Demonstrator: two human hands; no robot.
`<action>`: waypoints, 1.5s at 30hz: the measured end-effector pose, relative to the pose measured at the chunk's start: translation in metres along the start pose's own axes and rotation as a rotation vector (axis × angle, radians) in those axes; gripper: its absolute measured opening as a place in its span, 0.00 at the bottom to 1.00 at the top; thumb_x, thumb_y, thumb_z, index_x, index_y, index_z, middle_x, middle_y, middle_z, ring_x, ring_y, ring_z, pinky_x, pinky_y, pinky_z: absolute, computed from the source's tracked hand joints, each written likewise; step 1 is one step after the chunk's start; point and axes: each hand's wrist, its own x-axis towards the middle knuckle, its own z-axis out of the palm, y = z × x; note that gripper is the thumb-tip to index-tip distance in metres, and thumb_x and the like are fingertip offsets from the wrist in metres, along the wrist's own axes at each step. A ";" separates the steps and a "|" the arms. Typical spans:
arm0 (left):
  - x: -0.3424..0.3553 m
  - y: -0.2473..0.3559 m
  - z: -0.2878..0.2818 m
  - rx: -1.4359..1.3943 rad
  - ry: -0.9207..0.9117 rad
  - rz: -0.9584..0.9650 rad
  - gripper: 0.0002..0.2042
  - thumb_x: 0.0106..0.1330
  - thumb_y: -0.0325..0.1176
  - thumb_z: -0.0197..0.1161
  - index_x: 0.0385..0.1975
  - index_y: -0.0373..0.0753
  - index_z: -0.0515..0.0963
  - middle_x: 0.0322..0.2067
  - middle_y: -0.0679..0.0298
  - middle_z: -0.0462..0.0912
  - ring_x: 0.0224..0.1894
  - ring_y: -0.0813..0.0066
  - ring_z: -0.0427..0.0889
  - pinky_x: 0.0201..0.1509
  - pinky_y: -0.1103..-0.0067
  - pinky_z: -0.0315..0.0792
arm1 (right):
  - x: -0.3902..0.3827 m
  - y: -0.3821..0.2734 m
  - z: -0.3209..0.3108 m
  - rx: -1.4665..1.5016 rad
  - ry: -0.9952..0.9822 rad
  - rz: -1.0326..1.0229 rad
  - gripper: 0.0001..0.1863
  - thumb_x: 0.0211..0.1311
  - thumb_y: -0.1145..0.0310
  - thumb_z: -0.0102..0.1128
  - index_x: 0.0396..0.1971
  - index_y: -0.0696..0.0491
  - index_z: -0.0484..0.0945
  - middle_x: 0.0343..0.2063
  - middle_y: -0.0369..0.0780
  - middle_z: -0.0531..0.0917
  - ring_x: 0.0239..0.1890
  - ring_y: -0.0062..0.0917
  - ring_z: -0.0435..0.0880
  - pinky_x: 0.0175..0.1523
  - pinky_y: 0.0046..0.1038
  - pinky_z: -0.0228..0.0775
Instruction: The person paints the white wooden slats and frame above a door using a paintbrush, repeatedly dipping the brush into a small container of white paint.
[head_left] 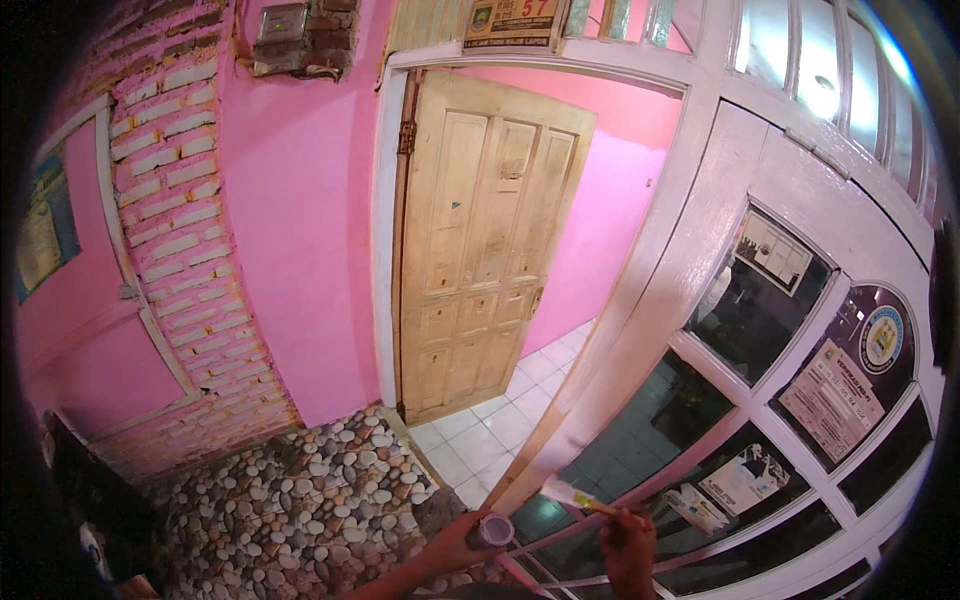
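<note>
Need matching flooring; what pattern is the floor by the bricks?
The floor has a white, grey and brown pebble pattern, clearest in head view.

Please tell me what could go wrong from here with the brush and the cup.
The brush in the right hand is close to the glass beside the post, so a slip might smear any wet paint onto it.

The cup in the left hand looks open at the top; if tipped, its contents could spill onto the pebble-patterned floor or the white tiles.
</note>
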 end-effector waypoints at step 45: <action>-0.052 -0.027 -0.253 0.041 0.407 0.119 0.36 0.53 0.26 0.75 0.65 0.39 0.70 0.61 0.53 0.74 0.67 0.57 0.72 0.71 0.68 0.64 | -0.041 0.130 0.251 -0.434 -0.702 -0.375 0.10 0.72 0.75 0.55 0.48 0.62 0.72 0.30 0.49 0.84 0.28 0.24 0.84 0.32 0.24 0.76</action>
